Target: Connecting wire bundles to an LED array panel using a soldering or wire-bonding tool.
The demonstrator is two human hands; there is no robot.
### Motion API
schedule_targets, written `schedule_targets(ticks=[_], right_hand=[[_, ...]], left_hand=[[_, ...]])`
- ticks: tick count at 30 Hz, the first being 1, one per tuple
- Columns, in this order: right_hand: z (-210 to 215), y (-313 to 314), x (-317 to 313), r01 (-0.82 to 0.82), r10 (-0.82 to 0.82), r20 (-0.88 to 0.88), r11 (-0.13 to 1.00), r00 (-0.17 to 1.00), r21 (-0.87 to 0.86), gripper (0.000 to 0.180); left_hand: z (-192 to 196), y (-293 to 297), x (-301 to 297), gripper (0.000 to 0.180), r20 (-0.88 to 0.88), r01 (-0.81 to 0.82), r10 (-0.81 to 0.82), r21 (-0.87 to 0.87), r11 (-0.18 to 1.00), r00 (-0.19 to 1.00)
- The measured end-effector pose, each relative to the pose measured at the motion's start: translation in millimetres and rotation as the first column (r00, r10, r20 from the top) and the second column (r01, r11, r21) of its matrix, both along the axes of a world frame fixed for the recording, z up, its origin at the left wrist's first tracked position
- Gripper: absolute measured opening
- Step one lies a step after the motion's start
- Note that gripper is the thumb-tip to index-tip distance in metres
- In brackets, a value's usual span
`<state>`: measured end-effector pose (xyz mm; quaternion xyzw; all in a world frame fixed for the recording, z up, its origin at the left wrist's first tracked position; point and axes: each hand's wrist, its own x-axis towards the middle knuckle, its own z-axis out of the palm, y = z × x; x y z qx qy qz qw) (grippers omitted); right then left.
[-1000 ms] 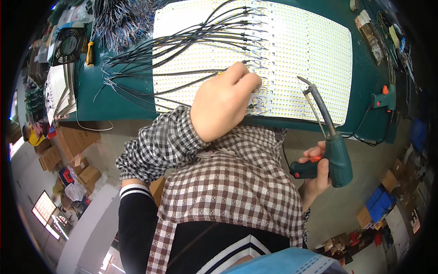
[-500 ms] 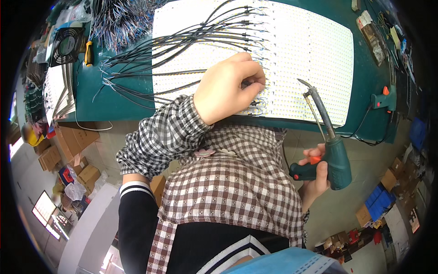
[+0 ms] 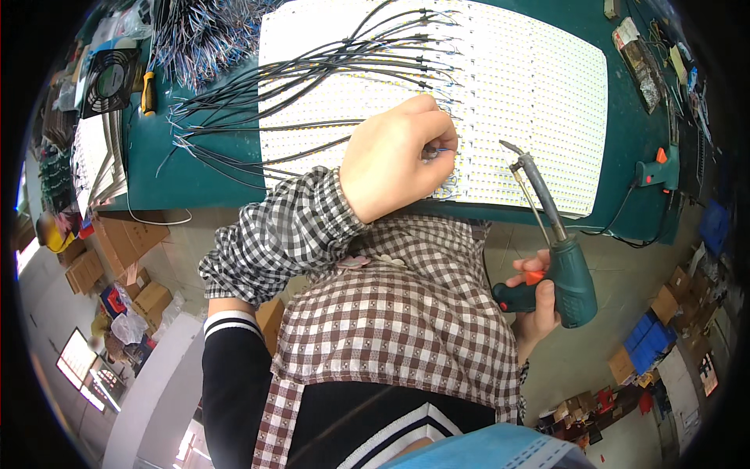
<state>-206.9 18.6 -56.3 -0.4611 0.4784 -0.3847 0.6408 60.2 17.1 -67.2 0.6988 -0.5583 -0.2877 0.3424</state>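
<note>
Two hands are at work over a green tabletop (image 3: 211,176). The left hand (image 3: 394,156) lies on the near edge of a wide white panel of LED strips (image 3: 531,102); its fingers (image 3: 437,137) are curled in tight and pinch a thin wire end (image 3: 444,150) against the panel's surface. The sleeve behind it is black-and-white check. The right hand (image 3: 535,301) is off the tabletop, lower and to the right, well apart from the left hand. Its fingers are wrapped round the grip of a green soldering gun (image 3: 566,273) with an orange trigger, and the long metal tip (image 3: 516,152) of the gun slants up to the left, ending over the panel's near edge, near the left hand but not touching it.

The panel covers most of the middle of the tabletop. A fan of black leads (image 3: 328,70) runs from the tabletop's left part across the panel toward the left hand. A heap of loose wires (image 3: 199,31) lies at the far left corner, with a small black fan (image 3: 108,74) and a yellow-handled tool (image 3: 148,92) beside it. A green glue gun (image 3: 656,172) with an orange trigger lies on the tabletop to the right of the panel. Cardboard boxes (image 3: 117,242) stand on the floor below the left edge.
</note>
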Motion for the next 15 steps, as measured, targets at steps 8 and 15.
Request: schedule_targets(ticks=[8,15], right_hand=[[9,4,1,-0.111,0.114,-0.047,0.992,0.992,0.053,0.047],[18,6,3,-0.204,0.222,-0.11,0.967,0.969,0.15,0.041]], left_hand=[[2,1,-4,0.006,0.051,-0.007,0.008,-0.02,1.0,0.999],[1,0,-4,0.006,0.066,0.004,-0.003,-0.018,1.0,0.998]])
